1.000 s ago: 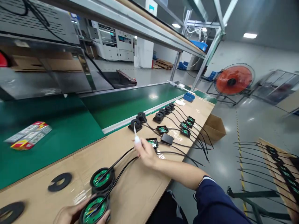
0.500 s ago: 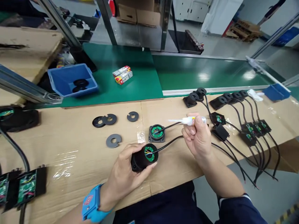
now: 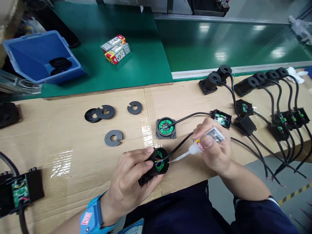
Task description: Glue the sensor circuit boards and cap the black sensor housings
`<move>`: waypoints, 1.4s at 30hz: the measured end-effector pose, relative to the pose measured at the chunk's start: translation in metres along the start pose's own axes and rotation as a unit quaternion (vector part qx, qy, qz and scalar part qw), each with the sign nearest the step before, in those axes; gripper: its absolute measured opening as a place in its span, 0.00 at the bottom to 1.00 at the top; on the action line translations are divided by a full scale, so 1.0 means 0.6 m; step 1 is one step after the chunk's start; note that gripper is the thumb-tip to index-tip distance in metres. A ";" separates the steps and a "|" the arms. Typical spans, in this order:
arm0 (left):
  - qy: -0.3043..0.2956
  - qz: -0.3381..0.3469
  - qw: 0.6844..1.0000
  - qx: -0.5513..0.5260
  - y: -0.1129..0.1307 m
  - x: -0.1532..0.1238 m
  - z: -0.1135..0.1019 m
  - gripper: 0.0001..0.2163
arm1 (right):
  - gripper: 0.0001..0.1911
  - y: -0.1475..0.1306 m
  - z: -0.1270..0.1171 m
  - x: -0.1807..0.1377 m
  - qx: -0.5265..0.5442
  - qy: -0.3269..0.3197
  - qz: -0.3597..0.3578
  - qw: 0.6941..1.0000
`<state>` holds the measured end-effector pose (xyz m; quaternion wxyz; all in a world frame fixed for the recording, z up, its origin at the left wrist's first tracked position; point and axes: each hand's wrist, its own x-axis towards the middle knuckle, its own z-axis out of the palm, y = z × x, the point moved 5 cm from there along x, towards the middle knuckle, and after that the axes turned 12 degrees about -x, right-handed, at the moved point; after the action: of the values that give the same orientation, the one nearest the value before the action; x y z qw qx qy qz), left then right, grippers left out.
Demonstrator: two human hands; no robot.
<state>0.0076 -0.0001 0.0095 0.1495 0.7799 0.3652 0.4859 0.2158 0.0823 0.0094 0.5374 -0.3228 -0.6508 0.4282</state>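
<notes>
Black casing (image 3: pixel 155 172), gripped in the left hand (image 3: pixel 133 177) over the cardboard (image 3: pixel 83 133), faces the white tube (image 3: pixel 200 145) pinched in the right hand (image 3: pixel 216 151), nozzle tip at the rim; steadying both and avoiding the wires (image 3: pixel 159 161) seems advisable.

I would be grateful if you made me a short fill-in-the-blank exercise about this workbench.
1. The left hand grips a black housing whose round board is coloured ____.
2. The right hand holds a white bottle, its nozzle pointing ____ the black housing rather than away from it.
3. The wristband is worn on the person's ____ wrist.
4. The bin at the picture's upper left is coloured ____.

Missing words: green; toward; left; blue.
</notes>
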 end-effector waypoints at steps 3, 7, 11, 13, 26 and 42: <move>-0.008 0.010 1.000 0.013 0.002 0.003 0.001 0.20 | 0.10 -0.005 0.004 0.000 -0.024 -0.021 -0.001 0.999; -0.023 0.027 0.999 0.034 0.004 0.009 0.001 0.19 | 0.11 -0.013 0.008 0.006 -0.019 -0.039 -0.012 0.999; -0.033 0.044 0.997 0.047 0.008 0.010 0.003 0.21 | 0.10 -0.023 0.012 0.015 -0.049 -0.040 -0.028 0.998; -0.035 0.042 0.997 0.051 0.008 0.007 0.003 0.21 | 0.11 -0.028 0.015 0.018 -0.065 -0.044 -0.032 0.996; -0.054 0.053 0.995 0.060 0.005 0.004 0.004 0.21 | 0.05 -0.029 0.017 0.018 -0.076 -0.069 -0.030 0.994; -0.056 0.043 0.996 0.063 0.008 0.005 0.003 0.20 | 0.07 -0.030 0.019 0.020 -0.059 -0.075 -0.026 0.995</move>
<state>0.0120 -0.0010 0.0136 0.0999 0.8287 0.3524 0.4232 0.2029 0.0830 0.0303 0.4775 -0.3041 -0.7218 0.3981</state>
